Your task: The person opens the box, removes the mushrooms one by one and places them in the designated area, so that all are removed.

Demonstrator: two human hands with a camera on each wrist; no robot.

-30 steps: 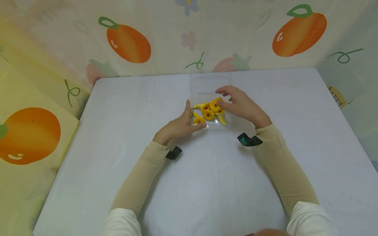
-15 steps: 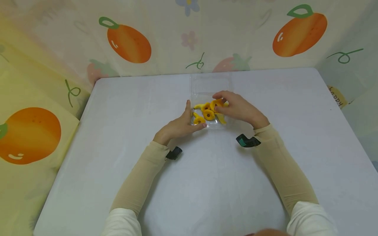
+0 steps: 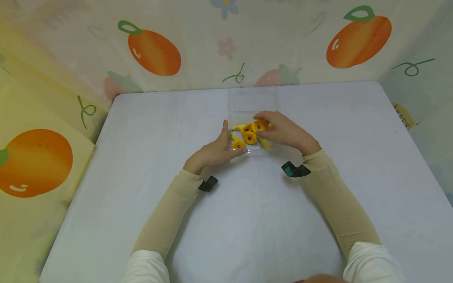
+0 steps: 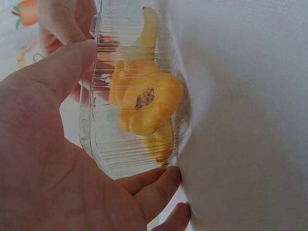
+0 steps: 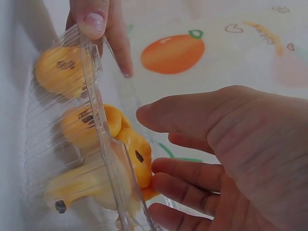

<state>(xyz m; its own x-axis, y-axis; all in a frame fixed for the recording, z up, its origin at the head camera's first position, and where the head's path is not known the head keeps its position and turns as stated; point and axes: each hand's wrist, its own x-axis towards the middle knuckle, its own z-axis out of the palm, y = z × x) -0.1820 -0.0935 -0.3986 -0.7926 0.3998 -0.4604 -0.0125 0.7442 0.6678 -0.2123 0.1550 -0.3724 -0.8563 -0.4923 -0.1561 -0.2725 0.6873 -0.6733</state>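
Observation:
A clear plastic box (image 3: 242, 116) lies with its lid (image 3: 253, 100) folded back on the far side. Several yellow, trumpet-shaped mushrooms (image 3: 250, 137) with dark spots are inside. My left hand (image 3: 214, 151) holds the near left corner; in the left wrist view its thumb (image 4: 72, 62) lies on the rim while the fingers sit low against the wall. Over the right part reaches my right hand (image 3: 286, 131). In the right wrist view, its loosely bent fingertips are at a mushroom (image 5: 139, 156) by the rim, with the thumb well apart. Whether they touch it is hard to tell.
The box stands on a white-covered table (image 3: 226, 220), toward its far edge. Behind rises a curtain (image 3: 201, 43) printed with oranges and strawberries. A yellowish curtain (image 3: 39, 106) hangs at the left. Each wrist bears a dark strap-like device (image 3: 296, 169).
My right hand has moved left and slightly nearer, lowering its fingers toward the mushrooms at the box's right side. The left hand, the box and the mushrooms stay where they were.

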